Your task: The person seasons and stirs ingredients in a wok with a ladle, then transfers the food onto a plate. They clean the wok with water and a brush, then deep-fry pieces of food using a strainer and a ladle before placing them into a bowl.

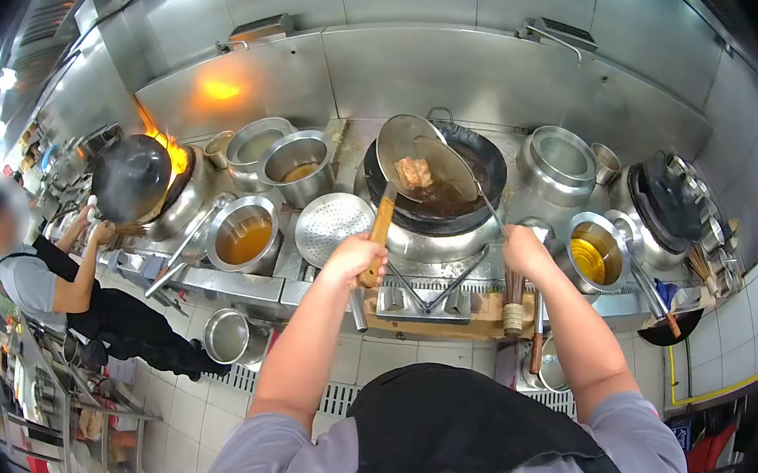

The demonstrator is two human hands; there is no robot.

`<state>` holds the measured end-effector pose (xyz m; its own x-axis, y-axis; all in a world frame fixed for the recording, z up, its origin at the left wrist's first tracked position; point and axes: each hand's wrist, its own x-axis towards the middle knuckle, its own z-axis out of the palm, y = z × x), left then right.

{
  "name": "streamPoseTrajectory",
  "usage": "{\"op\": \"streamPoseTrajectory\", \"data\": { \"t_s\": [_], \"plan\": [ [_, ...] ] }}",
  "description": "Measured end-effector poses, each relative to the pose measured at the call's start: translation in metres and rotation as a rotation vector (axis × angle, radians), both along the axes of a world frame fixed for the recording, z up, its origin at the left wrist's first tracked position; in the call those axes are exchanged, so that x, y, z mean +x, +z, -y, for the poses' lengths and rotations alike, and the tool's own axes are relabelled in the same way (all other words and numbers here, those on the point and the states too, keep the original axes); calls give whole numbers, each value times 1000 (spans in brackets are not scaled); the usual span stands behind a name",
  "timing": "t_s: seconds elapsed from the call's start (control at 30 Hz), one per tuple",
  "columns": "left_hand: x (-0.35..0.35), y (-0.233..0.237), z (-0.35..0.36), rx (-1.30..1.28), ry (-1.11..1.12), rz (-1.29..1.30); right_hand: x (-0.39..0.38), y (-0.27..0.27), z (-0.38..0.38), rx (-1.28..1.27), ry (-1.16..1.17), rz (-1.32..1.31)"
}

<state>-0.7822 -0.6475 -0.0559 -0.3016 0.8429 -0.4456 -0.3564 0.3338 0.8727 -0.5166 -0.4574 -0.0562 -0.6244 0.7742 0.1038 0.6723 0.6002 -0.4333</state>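
Note:
My left hand [358, 258] is closed round the wooden handle of a round wire strainer [397, 139]. Browned pieces of food [413, 173] sit in the strainer, above a dark wok [492, 154] with brown liquid [440, 205] in it. In my right hand [522, 248], fingers wrapped, is the thin metal handle of a ladle [450, 170]. The ladle's round head overlaps the strainer's right side beside the food. Below my right hand stands a bamboo wok brush [513, 306].
A perforated pan [332, 227] and a pot of brown liquid [244, 240] are left of the wok. On the right are a lidded pot [563, 159] and a pot of yellow oil [593, 257]. At far left another person [54, 277] holds a wok [131, 178] over flames.

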Motion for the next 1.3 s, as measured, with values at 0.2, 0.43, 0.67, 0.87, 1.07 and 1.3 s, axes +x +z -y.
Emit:
{"op": "streamPoseTrajectory", "data": {
  "t_s": [0.2,0.43,0.67,0.87,1.07,1.3],
  "plan": [
    [8,13,-5,-25,-24,-57,-13,-1,-13,-93,-52,21],
    [-10,29,-17,-114,-138,-357,-37,35,-6,29,-66,307],
    [-42,48,-18,-170,-205,-523,-16,24,-17,-9,-61,129],
    [-52,77,-17,-248,-279,-640,-1,41,8,43,-79,194],
    [-44,102,-22,-277,-381,-903,17,69,5,147,11,356],
    [-19,108,-11,-249,-558,-1404,39,90,34,438,64,596]
  ]
}}
